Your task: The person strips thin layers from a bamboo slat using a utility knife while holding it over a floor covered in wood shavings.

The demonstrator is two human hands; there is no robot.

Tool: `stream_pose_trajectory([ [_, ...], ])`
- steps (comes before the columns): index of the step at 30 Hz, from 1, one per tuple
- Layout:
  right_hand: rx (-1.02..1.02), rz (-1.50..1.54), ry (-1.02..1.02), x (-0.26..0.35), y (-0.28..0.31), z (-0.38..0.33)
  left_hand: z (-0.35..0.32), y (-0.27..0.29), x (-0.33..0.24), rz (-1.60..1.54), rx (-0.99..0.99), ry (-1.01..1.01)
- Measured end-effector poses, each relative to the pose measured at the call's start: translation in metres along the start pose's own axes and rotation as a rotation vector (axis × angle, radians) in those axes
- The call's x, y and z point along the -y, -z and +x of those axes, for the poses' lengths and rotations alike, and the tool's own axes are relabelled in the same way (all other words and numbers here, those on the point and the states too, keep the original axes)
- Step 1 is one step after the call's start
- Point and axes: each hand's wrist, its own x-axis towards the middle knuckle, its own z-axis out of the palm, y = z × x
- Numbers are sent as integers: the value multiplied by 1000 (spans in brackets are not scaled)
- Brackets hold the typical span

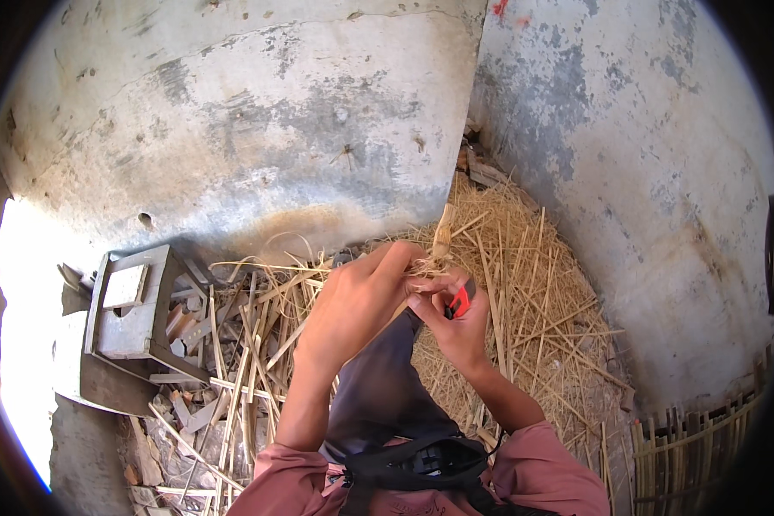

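My left hand is closed, its fingertips around a short pale bamboo piece that points up and away from me. Curled, frayed fibres hang about the piece where both hands meet. Close beside it, my right hand is bent around a small red and black tool. Its working end is hidden, so I cannot tell its exact kind. The right fingertips touch or nearly touch the fibres.
A heap of straw-like shavings and bamboo strips fills the corner. Loose slats and rubble lie at left, beside a grey wooden box frame. Scraped walls rise behind. A slatted bamboo rack stands at lower right.
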Motion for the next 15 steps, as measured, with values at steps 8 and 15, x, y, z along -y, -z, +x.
stream_pose_trajectory([
  [8,-62,27,-28,-10,5,-1,-2,0,-5,39,-38,48],
  [15,-54,20,-43,-12,7,-1,-18,-21,10,18,-299,-170],
])
